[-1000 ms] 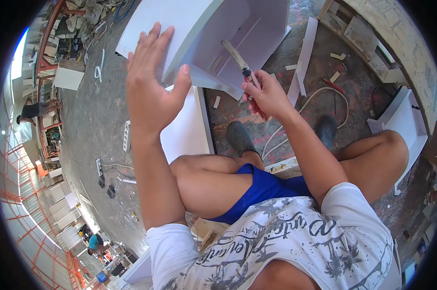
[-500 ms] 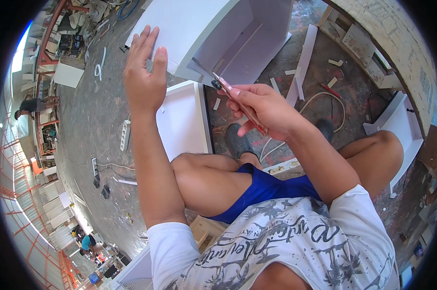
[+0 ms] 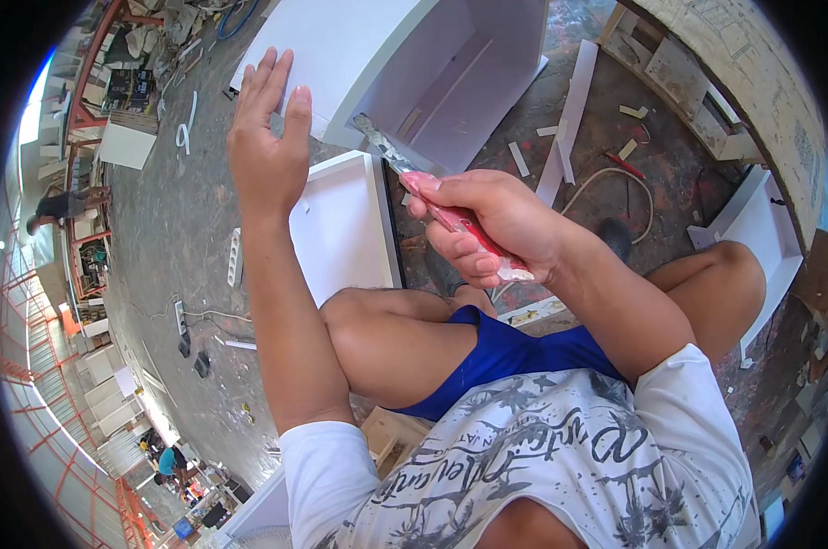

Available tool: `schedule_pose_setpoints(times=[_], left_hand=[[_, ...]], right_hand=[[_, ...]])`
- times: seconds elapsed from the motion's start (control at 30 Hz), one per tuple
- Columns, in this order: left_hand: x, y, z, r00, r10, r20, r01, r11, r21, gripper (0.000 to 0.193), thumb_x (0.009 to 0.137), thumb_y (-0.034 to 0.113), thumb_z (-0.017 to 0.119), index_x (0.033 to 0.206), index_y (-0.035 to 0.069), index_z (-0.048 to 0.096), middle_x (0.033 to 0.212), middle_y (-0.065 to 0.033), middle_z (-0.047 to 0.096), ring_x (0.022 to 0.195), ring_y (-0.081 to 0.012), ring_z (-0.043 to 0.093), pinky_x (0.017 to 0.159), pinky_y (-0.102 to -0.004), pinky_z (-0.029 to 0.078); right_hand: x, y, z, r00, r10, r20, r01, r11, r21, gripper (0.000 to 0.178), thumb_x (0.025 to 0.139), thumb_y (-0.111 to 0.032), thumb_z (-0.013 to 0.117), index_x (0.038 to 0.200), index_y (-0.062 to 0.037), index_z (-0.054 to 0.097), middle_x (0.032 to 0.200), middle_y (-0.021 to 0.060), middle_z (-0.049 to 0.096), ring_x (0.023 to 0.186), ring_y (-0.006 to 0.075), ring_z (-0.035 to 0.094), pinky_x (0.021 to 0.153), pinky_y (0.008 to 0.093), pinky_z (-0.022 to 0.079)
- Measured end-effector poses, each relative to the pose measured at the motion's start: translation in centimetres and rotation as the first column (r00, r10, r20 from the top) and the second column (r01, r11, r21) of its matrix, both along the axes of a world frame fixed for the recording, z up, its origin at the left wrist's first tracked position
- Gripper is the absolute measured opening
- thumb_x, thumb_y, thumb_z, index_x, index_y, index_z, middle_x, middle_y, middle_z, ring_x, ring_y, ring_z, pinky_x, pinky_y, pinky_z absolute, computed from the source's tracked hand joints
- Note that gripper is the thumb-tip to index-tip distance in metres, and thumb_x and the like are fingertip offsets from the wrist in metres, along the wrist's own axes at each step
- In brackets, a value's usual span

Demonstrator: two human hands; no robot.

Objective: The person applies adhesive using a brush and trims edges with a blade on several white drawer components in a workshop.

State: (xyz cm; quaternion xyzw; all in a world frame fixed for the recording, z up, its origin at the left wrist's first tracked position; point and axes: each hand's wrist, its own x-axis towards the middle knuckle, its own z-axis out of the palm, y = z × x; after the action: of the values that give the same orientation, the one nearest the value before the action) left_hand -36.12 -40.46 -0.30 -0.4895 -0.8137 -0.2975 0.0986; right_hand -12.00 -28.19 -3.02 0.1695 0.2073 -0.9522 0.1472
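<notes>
My left hand [image 3: 269, 146] lies open with its fingers stretched along the outer side of a white box-like cabinet [image 3: 340, 59]. In my right hand [image 3: 514, 220] is a utility knife [image 3: 469, 227] with a red, paint-smeared handle, my fingers wrapped round it. Its stained metal blade points up and to the left, with the tip at the near corner edge of the cabinet's open front. Whether the blade touches that edge I cannot tell. Below the cabinet, a shallow white tray-like panel [image 3: 336, 233] with raised edges stands beside my knee.
Long white strips [image 3: 574, 114] and small offcuts lie on the stained floor at right, near a looped pale cable [image 3: 650, 197]. A power strip [image 3: 235, 258] lies at left. A worn wooden frame [image 3: 679, 73] stands at far right. Two people work in the left distance.
My right hand has turned and closed more firmly round the knife, so its red handle and blade now show broadly. The blade tip has come to the cabinet's edge. My left hand shifted slightly left.
</notes>
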Motion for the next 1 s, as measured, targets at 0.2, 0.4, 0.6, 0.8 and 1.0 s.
schedule_pose_setpoints(times=[0.2, 0.4, 0.6, 0.8, 1.0], left_hand=[[0.2, 0.2, 0.5, 0.999, 0.01, 0.041, -0.009, 0.999, -0.036, 0.049, 0.102, 0.036, 0.061, 0.144, 0.013, 0.064, 0.157, -0.0126, 0.054, 0.154, -0.0335, 0.038, 0.124, -0.0451, 0.032], [0.4, -0.1, 0.9, 0.997, 0.02, 0.069, -0.017, 0.998, -0.057, 0.05, 0.102, 0.036, 0.062, 0.146, 0.013, 0.063, 0.158, -0.0124, 0.053, 0.155, -0.0325, 0.037, 0.124, -0.0443, 0.032], [0.9, 0.5, 0.9, 0.995, 0.0, 0.101, 0.006, 0.998, -0.057, 0.05, 0.102, 0.038, 0.062, 0.146, 0.013, 0.063, 0.158, -0.0119, 0.053, 0.155, -0.032, 0.036, 0.124, -0.0443, 0.031], [0.3, -0.5, 1.2, 0.992, 0.013, 0.125, -0.006, 0.998, -0.059, 0.051, 0.102, 0.036, 0.065, 0.146, 0.012, 0.063, 0.159, -0.0117, 0.052, 0.155, -0.0308, 0.036, 0.124, -0.0428, 0.032], [0.6, -0.2, 1.5, 0.991, 0.001, 0.134, 0.009, 0.997, -0.074, 0.051, 0.101, 0.036, 0.066, 0.146, 0.012, 0.063, 0.159, -0.0115, 0.051, 0.155, -0.0302, 0.035, 0.124, -0.0424, 0.032]], right_hand=[[-2.1, 0.1, 0.5, 1.0, 0.005, 0.004, -0.004, 0.996, -0.088, 0.029, 0.114, -0.034, 0.042, 0.101, -0.0111, 0.055, 0.057, -0.0036, 0.047, 0.036, 0.0059, 0.039, 0.031, 0.0247, 0.035], [-1.9, -0.1, -1.3, 0.996, 0.019, -0.088, -0.05, 0.929, -0.367, 0.029, 0.114, -0.034, 0.039, 0.101, -0.0124, 0.054, 0.057, -0.0046, 0.046, 0.035, 0.0051, 0.038, 0.03, 0.0251, 0.035], [-4.0, -1.0, -1.4, 0.975, -0.101, -0.198, -0.037, 0.802, -0.596, 0.034, 0.116, -0.034, 0.036, 0.098, -0.0122, 0.055, 0.058, -0.0047, 0.046, 0.035, 0.006, 0.038, 0.029, 0.0245, 0.035], [-3.1, -0.7, 0.8, 0.995, -0.064, -0.081, 0.019, 0.888, -0.46, 0.033, 0.115, -0.034, 0.038, 0.096, -0.0129, 0.055, 0.057, -0.0047, 0.046, 0.035, 0.0056, 0.038, 0.029, 0.0253, 0.034], [-1.0, -1.7, 0.9, 0.997, -0.052, 0.05, 0.066, 0.943, -0.325, 0.032, 0.114, -0.036, 0.04, 0.098, -0.0135, 0.055, 0.056, -0.0044, 0.047, 0.035, 0.0076, 0.042, 0.03, 0.0253, 0.037]])
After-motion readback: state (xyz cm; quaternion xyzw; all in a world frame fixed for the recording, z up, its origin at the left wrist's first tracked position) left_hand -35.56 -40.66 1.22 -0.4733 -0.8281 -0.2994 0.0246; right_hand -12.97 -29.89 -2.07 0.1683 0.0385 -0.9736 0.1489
